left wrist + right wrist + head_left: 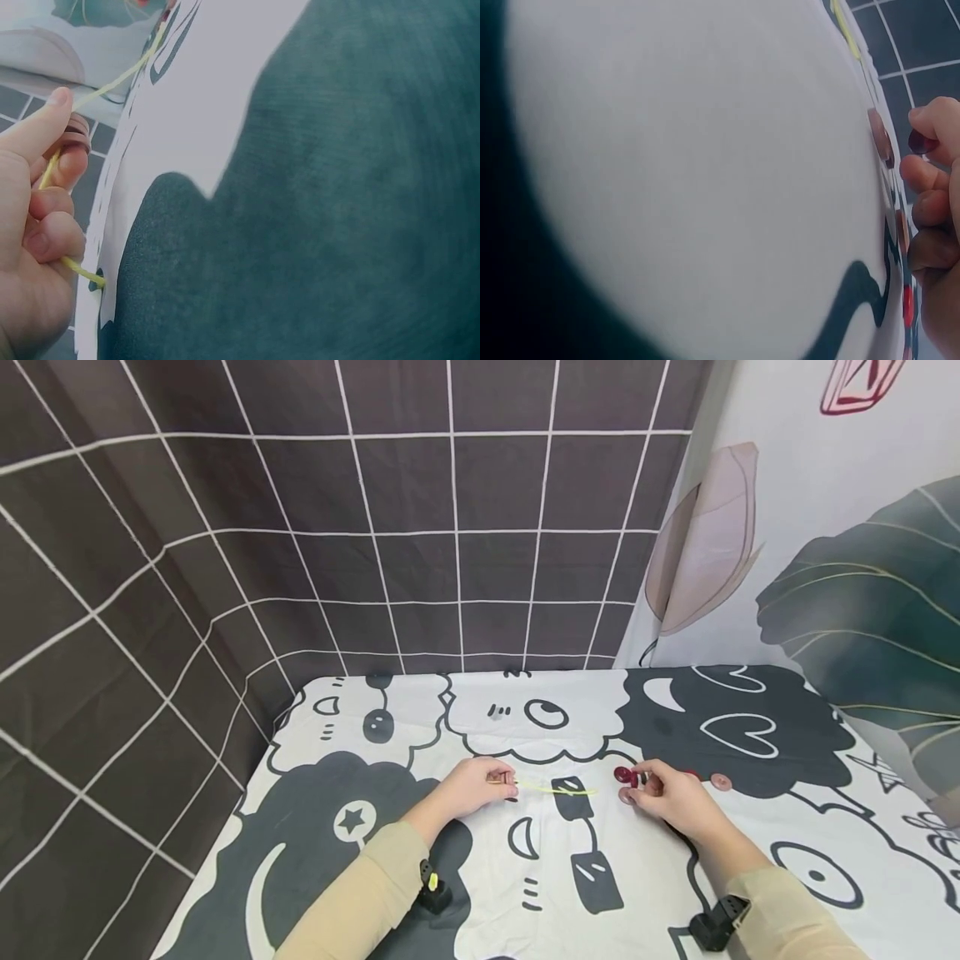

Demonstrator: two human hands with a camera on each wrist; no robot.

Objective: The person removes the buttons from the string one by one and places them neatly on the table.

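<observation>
My left hand (pixel 477 787) grips a yellow cord (pixel 558 789) whose free end stretches to the right over the cloth. In the left wrist view, pinkish-brown button-like discs (pixel 77 133) sit together at the left fingertips, by the cord, which also passes under the curled fingers. To the right, my right hand (pixel 672 797) pinches a dark red button-like disc (pixel 922 142) between thumb and forefinger. Its other fingers are curled. A pinkish-brown disc (pixel 881 139) stands close by the right fingertips. Whether the discs have holes is too small to tell.
A white and dark grey cartoon-print cloth (pixel 645 868) covers the table. Beyond the right hand lies another pinkish disc (pixel 722 782), with a red piece (pixel 690 772) beside it. A dark checked curtain (pixel 405 568) hangs behind and at the left; a leaf-print curtain (pixel 810 527) at the right.
</observation>
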